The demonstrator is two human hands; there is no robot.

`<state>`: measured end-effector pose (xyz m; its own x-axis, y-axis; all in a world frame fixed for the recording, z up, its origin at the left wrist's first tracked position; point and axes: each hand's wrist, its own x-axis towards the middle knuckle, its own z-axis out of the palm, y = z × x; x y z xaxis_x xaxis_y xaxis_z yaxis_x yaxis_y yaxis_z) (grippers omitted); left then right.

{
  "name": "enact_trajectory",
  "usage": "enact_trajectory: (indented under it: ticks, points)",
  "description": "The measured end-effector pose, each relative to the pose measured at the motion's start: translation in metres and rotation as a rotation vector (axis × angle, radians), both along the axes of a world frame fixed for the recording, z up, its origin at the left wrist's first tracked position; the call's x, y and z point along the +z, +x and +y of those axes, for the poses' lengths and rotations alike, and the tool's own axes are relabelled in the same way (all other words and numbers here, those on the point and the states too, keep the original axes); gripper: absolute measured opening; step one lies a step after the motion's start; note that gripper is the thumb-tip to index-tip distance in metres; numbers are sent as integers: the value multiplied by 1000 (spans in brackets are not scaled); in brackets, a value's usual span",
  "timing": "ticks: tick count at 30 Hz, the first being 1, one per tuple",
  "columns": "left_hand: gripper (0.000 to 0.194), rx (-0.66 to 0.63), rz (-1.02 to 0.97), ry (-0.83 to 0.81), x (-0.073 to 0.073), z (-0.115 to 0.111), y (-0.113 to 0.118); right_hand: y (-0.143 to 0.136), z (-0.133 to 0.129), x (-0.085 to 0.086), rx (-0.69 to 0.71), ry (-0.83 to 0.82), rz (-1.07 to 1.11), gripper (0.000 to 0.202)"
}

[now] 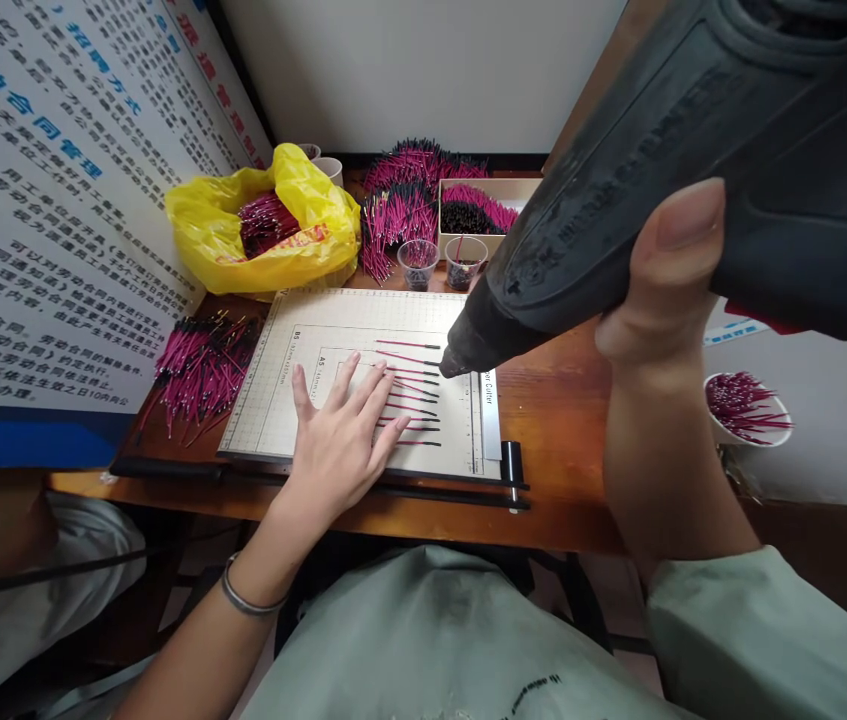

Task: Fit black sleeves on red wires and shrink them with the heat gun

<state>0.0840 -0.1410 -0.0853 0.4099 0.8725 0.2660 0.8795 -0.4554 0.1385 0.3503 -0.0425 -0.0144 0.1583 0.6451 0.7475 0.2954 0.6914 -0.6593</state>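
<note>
My left hand (340, 440) lies with its fingers spread on a pale paper cutter board (280, 400) marked with a grid. Under and beside its fingertips is a row of several short magenta wires (417, 410) with black right ends, laid side by side. My right hand (667, 270) is wrapped round a large dark heat gun (580, 215); its thumb shows, while its other fingers are hidden behind the body. The heat gun slants down to the left, its nozzle near the black ends of the upper wires. Whether the nozzle touches anything, I cannot tell.
A yellow plastic bag (202, 235) holds more wires. Wire bundles (400, 215) lie at the back beside a box (502, 188) and two clear cups (418, 264). Another wire pile (205, 375) lies left of the board. At right, a white cup (749, 430) holds wires.
</note>
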Motion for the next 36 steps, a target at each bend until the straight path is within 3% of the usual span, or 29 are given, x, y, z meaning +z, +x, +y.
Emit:
enact_trajectory:
  ticks: [2, 5, 12, 16, 25, 32, 36]
  points:
    - [57, 10, -21, -31, 0, 3, 0, -2, 3, 1, -40, 108, -140, 57]
    - [54, 26, -30, -83, 0, 7, -3, 1, 11, -2, 7, 168, -233, 57]
    - [57, 44, -26, -102, 3, 5, -5, -4, 5, 1, -62, 55, -211, 67]
    - [60, 34, -23, -89, 5, 11, -2, -13, 1, 7, -95, 87, -186, 78]
    - [58, -70, 2, -152, 4, 10, -7, 6, 13, -4, -3, 180, -210, 56]
    - [58, -20, -3, -148, 8, 35, 1, -8, 9, 12, -71, 123, -110, 74]
    - [61, -57, 59, -227, 9, 37, 0, -11, 6, 15, -82, 129, -104, 69]
